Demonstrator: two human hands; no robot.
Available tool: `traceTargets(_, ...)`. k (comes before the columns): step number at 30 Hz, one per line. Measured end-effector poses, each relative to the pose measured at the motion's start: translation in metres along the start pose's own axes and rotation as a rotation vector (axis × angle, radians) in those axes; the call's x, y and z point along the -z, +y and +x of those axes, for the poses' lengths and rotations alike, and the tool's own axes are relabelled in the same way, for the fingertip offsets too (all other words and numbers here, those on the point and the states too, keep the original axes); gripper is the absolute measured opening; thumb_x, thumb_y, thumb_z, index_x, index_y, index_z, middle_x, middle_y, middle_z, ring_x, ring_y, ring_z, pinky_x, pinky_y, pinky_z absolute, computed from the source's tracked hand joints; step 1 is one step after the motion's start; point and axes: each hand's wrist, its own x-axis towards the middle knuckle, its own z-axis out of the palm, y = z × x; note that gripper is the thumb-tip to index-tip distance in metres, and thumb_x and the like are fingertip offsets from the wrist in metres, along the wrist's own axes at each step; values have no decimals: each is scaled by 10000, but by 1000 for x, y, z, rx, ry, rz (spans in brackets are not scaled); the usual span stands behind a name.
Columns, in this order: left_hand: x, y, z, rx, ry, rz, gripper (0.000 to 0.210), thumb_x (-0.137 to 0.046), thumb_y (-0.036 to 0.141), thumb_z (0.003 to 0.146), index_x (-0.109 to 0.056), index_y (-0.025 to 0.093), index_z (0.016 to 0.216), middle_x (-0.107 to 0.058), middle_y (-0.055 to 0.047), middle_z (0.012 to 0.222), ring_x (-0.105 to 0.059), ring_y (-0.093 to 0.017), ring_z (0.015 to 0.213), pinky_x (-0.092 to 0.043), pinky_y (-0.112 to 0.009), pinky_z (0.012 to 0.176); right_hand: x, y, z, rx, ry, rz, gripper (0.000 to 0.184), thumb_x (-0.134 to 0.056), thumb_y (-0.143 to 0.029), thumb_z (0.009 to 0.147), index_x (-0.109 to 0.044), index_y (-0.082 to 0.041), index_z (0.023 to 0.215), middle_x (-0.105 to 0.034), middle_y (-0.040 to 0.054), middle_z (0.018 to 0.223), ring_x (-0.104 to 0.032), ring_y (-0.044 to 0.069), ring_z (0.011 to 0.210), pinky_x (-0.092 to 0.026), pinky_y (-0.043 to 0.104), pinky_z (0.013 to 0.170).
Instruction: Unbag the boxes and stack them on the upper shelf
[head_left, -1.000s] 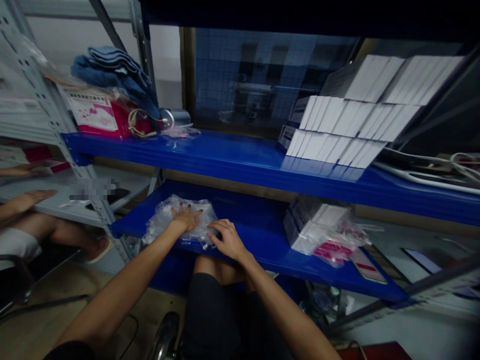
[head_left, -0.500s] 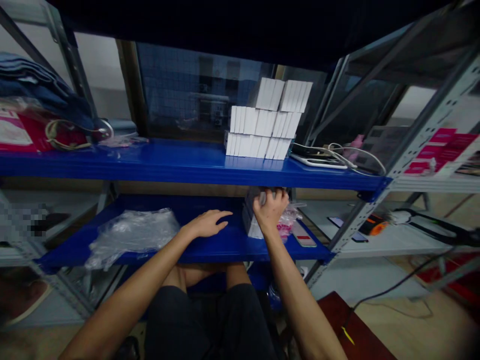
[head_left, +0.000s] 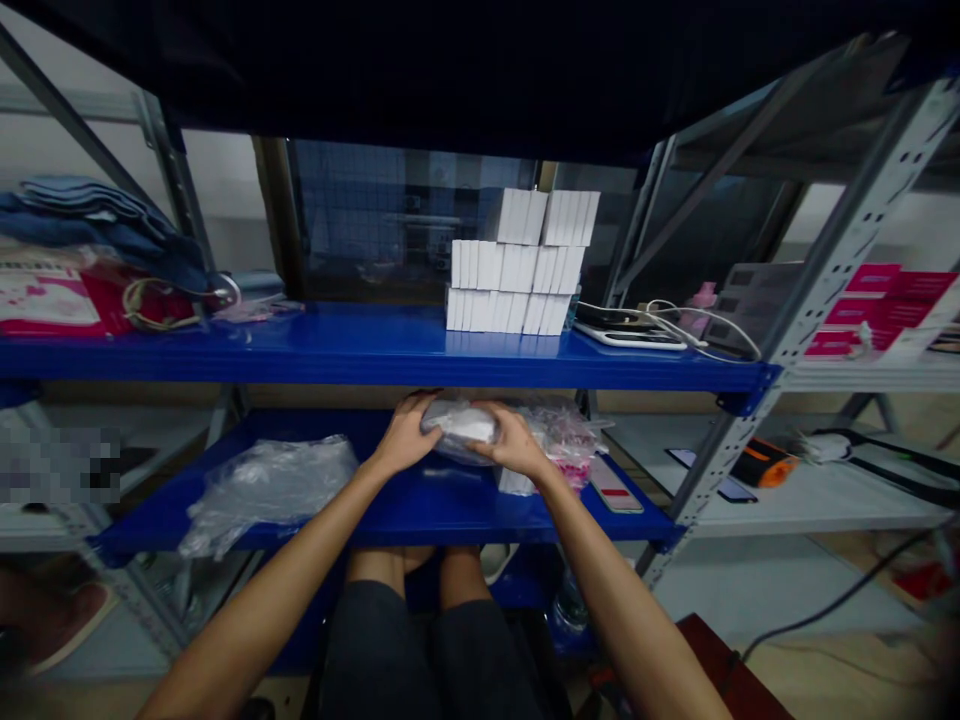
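Over the lower blue shelf [head_left: 439, 500], both my hands grip a plastic-wrapped white bundle [head_left: 463, 428] from its two sides. My left hand [head_left: 407, 432] is curled round its left end and my right hand [head_left: 514, 440] round its right end. What the wrap contains is too blurred to name. Behind my right wrist, a white box [head_left: 515, 482] shows in part, next to pink-and-clear plastic packaging [head_left: 566, 440]. A phone [head_left: 615, 486] lies at the shelf's right. Crumpled clear plastic bags [head_left: 274, 485] lie to the left of my left hand.
White boxes [head_left: 510, 265] stand stacked on the upper blue shelf [head_left: 337, 345], beside a white device with cables [head_left: 634, 335]. The upper shelf's front edge overhangs my hands. Metal posts [head_left: 832, 260] flank the bay. An orange-and-black roll-like object [head_left: 765, 465] lies on the grey shelf to the right.
My right hand has come left from the box area with the wrapped bundle. My left hand has moved up and forward and closed on the bundle's other end. The view has shifted slightly.
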Motion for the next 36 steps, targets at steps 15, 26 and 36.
traceTargets(15,-10,-39,-58,29,-401,-45,515,-652,153,789,-629,218,1300,-674,-58,1026,-639,-245,1037,-481,-373,980,-72,14,-41,-6,-258,77,440,-831,-388,797,-683,-224,1177,-704,63,1076,-603,259,1119,-456,421,1023)
traceTargets(26,30,-58,-57,188,-128,13,256,-522,373,967,-674,183,1042,-602,-4,716,-603,-185,722,-464,-297,752,-53,19,-27,-5,-320,51,104,-733,-170,748,-649,-197,803,-711,80,1078,-642,242,1058,-465,380,975)
traceTargets(36,32,-21,-40,204,-348,-516,271,-456,473,1000,-558,224,1032,-477,80,566,-554,-144,543,-478,-264,661,-42,-38,13,-156,-595,264,237,-567,-366,941,-615,-212,767,-679,-19,656,-645,168,649,-471,257,677)
